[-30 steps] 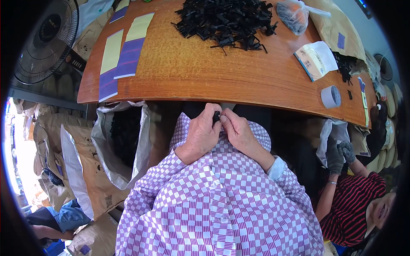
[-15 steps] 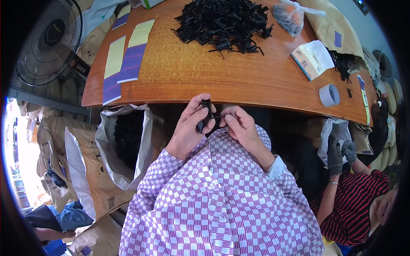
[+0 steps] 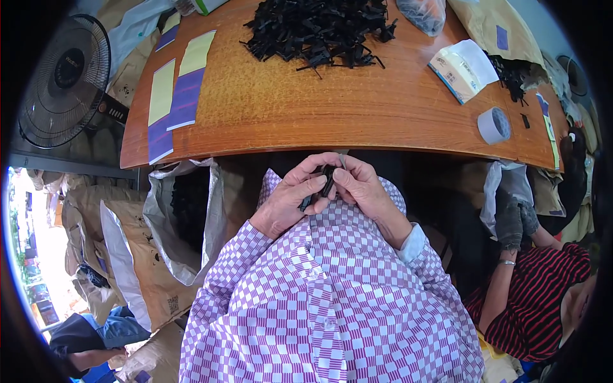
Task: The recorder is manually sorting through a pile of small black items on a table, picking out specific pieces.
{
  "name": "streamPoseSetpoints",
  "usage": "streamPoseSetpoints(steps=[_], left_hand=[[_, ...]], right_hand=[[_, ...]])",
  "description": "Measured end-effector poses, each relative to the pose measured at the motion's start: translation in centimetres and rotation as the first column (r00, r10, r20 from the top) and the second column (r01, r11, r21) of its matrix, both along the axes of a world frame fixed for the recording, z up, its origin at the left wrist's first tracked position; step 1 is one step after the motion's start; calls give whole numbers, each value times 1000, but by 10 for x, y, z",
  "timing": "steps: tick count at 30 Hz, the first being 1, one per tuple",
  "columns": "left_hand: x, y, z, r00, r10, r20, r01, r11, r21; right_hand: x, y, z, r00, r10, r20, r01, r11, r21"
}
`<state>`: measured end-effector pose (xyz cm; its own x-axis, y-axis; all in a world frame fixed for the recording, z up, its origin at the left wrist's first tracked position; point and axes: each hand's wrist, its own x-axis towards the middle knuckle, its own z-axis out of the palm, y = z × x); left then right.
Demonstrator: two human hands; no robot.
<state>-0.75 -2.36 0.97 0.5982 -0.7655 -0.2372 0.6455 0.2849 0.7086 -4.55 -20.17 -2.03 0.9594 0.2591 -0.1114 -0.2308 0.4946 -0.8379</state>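
In front of my lap, just below the table edge, my left hand [image 3: 288, 199] is closed around a small black piece [image 3: 327, 181] that looks like plastic or rubber; its exact kind I cannot make out. Its lower end [image 3: 305, 203] pokes out under my left fingers. My right hand [image 3: 365, 191] pinches at the upper part of this piece, thumb and fingertips touching it. Fingers cover much of the piece. On the table beyond lies a heap of similar-looking black pieces with thin strips [image 3: 319, 32].
Yellow-and-purple slips [image 3: 191, 80] lie on the table's left. At right are a tissue pack [image 3: 463, 71], a tape roll [image 3: 493, 125] and a plastic bag [image 3: 424, 14]. An open sack [image 3: 217, 217] stands left, near a fan [image 3: 64, 73]. A co-worker's gloved hands [image 3: 511, 220] are at right.
My right hand has moved up and left against my left hand, closing over the black piece's upper part. A thin strip that stretched between the hands no longer shows. The view has shifted slightly.
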Motion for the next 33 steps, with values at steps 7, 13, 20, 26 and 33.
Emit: streamPoseSetpoints(steps=[7,13,20,26,33], left_hand=[[-2,-2,5,836,-89,541,-124,930,346],[-8,-4,-9,453,-79,888,-472,823,314],[-8,2,-12,555,107,825,-567,774,281],[-5,2,-10,412,59,909,-598,771,221],[-6,-4,-8,399,92,912,-609,771,188]], right_hand=[[0,8,-3,974,-136,180,200,887,-416],[2,20,3,953,-173,250,280,821,-498],[-3,31,30,998,-63,-18,53,937,-346],[1,34,28,999,-42,-22,31,931,-365],[4,36,24,997,-63,-53,43,948,-315]])
